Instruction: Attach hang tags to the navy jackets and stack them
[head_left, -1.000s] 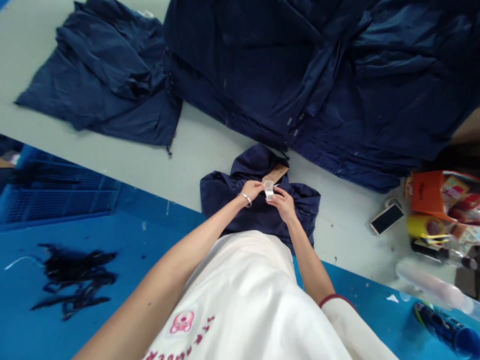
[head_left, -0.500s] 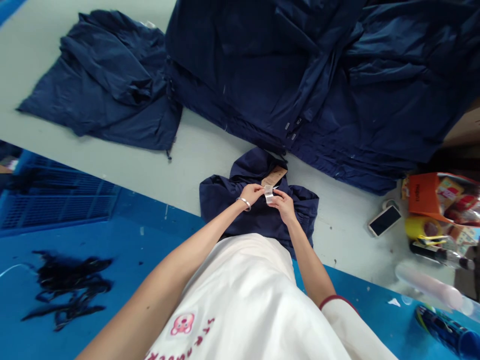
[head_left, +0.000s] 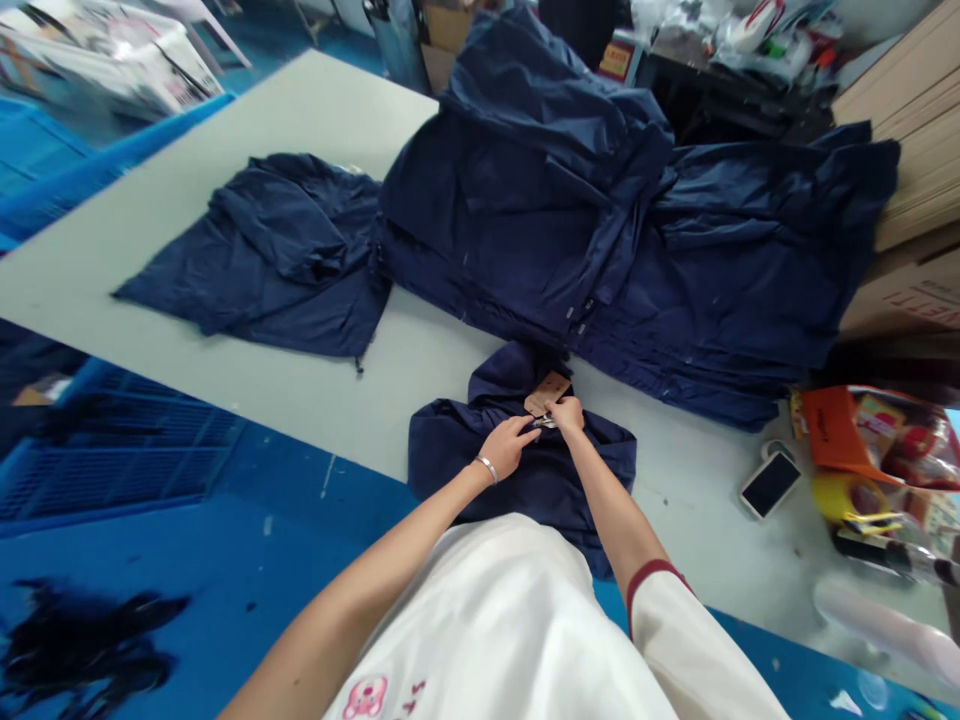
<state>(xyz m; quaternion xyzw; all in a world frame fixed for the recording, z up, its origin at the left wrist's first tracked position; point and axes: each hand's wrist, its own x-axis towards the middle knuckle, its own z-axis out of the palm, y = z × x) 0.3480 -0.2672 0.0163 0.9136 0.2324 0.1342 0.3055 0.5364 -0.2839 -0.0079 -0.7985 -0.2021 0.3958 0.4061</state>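
Observation:
A dark navy jacket [head_left: 480,510] lies bunched at the table's near edge, partly against my body. A brown paper tag [head_left: 547,393] rests on it below the hood. Just under that tag a small white label [head_left: 546,422] shows between my fingertips, partly covered and blurred. My left hand [head_left: 504,447], with a silver bangle at the wrist, is closed, its fingertips at the label's left end. From the right, my right hand [head_left: 566,412] pinches the label's other end, close beside the paper tag.
Stacked navy jackets [head_left: 525,230] cover the table's far side, and another navy garment [head_left: 292,270] lies left. At right are a phone [head_left: 770,483], an orange bag [head_left: 840,430] and a yellow tape roll [head_left: 847,495]. Cardboard boxes [head_left: 915,130] stand beyond; a blue crate [head_left: 127,440] sits left.
The view has tilted up, showing more of the room. My right hand has moved up beside the paper tag and my left hand lies flatter over the jacket. The white label is less visible.

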